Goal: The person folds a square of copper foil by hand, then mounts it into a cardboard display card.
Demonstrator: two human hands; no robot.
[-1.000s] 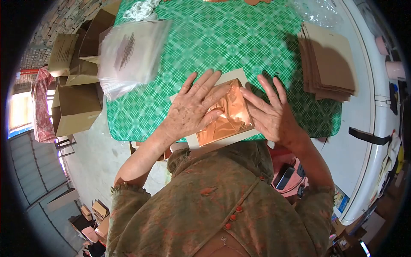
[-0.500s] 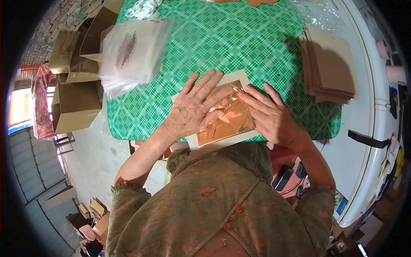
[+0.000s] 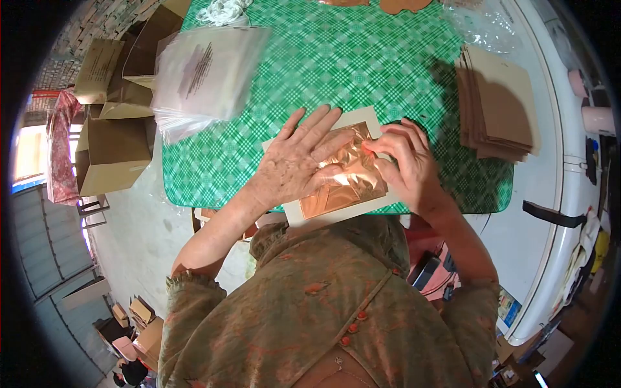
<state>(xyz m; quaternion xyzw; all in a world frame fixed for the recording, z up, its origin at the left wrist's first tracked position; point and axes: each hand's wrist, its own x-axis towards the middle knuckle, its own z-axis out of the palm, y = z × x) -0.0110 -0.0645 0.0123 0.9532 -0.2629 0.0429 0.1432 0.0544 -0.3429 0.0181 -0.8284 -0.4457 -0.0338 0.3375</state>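
Observation:
A pale card [image 3: 317, 220] lies tilted at the near edge of the green checked table [image 3: 336, 64], with a shiny copper-coloured sheet [image 3: 343, 194] on top. My left hand [image 3: 294, 158] rests flat with spread fingers over the left part of the card and sheet. At the sheet's upper right edge, my right hand [image 3: 409, 165] has its fingers bent and its thumb and fingertips close together at the crinkled foil; the pinched part is small, but it appears to be the sheet's edge.
Clear plastic sleeves [image 3: 204, 74] are stacked at the left, brown card sheets [image 3: 501, 100] at the right. Open cardboard boxes [image 3: 116, 145] stand beyond the left edge. White string [image 3: 223, 11] and crumpled clear plastic [image 3: 485, 26] lie at the far side.
My right hand's fingers have gone from stretched out to bent and pinched at the foil. The copper-coloured sheet looks more crinkled. My left hand stays nearly in place.

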